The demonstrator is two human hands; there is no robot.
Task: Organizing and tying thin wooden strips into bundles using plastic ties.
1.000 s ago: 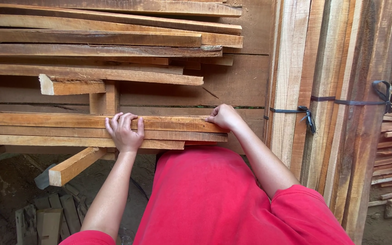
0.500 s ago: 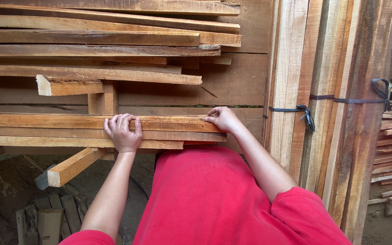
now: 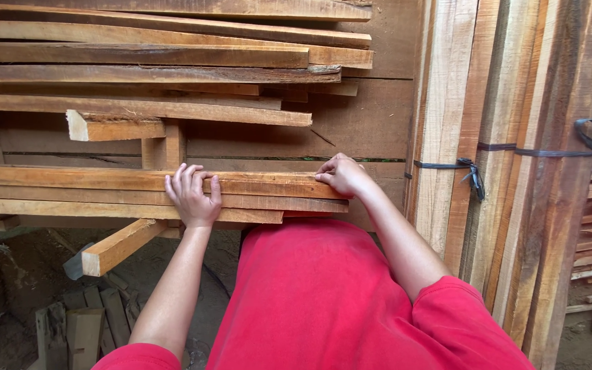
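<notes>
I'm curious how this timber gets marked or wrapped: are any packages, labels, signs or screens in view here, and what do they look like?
No packages, labels, signs or screens show.
Nearest thing to packaging: dark straps knotted around the upright bundle of planks on the right.
The left hand and right hand rest on the bare horizontal boards, which carry no visible markings.

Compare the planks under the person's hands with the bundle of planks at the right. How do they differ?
The planks under the hands lie flat and loose; the bundle stands on end, tied with dark straps. The left hand and right hand rest on the flat planks; nothing touches the bundle. Both are rough-sawn, light brown timber.
</notes>
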